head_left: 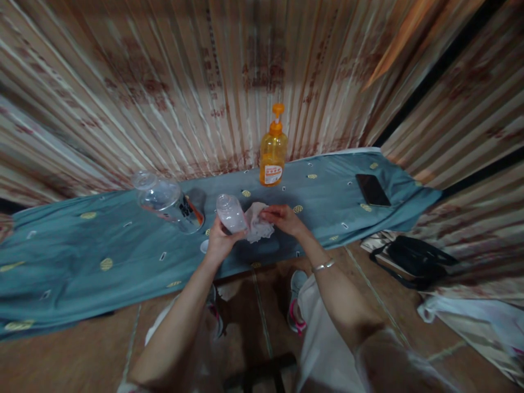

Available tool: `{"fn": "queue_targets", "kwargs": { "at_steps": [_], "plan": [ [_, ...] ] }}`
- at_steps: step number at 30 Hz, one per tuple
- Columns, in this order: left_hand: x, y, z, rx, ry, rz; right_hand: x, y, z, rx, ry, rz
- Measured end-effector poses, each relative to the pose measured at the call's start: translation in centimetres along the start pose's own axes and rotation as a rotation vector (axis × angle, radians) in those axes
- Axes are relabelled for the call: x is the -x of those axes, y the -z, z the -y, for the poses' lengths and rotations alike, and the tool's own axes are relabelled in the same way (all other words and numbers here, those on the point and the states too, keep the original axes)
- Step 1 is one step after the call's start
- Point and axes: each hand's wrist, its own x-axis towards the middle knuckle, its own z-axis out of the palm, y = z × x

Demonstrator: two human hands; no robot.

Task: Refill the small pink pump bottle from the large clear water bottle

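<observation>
My left hand [222, 240] is wrapped round a small clear plastic bottle [230, 212], tilted with its mouth up and to the left. Against the bottle's lower right end, my right hand [284, 217] pinches a crumpled pale cloth or tissue [258, 222]. A white round cap [204, 246] lies by my left wrist, partly hidden. Left of my hands stands a large clear bottle [166, 202] with a black and orange label. Behind them is an orange pump bottle [273, 155], upright, with amber liquid inside.
A blue-green cloth with pineapple prints [135, 234] covers the narrow table. A black phone [372, 190] lies at its right. On the floor sits a black bag [417, 259], and curtains [176, 98] hang behind. Part of another person's hand [5, 226] shows at the left edge.
</observation>
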Motion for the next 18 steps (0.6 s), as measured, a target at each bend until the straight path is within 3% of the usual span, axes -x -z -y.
{"fn": "queue_targets", "kwargs": {
  "at_steps": [3,5,12,18],
  "plan": [
    [0.1,0.5,-0.1,-0.014,0.0,0.009,-0.3,0.5,-0.4,0.3,-0.125,-0.197],
    [0.1,0.5,-0.1,-0.025,0.0,0.021,-0.6,0.3,-0.6,0.412,-0.172,-0.253],
    [0.0,0.3,0.3,-0.062,-0.017,0.063,-1.3,-2.6,0.6,0.487,-0.156,-0.098],
    [-0.1,1.7,1.0,-0.126,-0.06,0.058,-0.2,-3.5,2.3,0.37,-0.079,-0.046]
  ]
}}
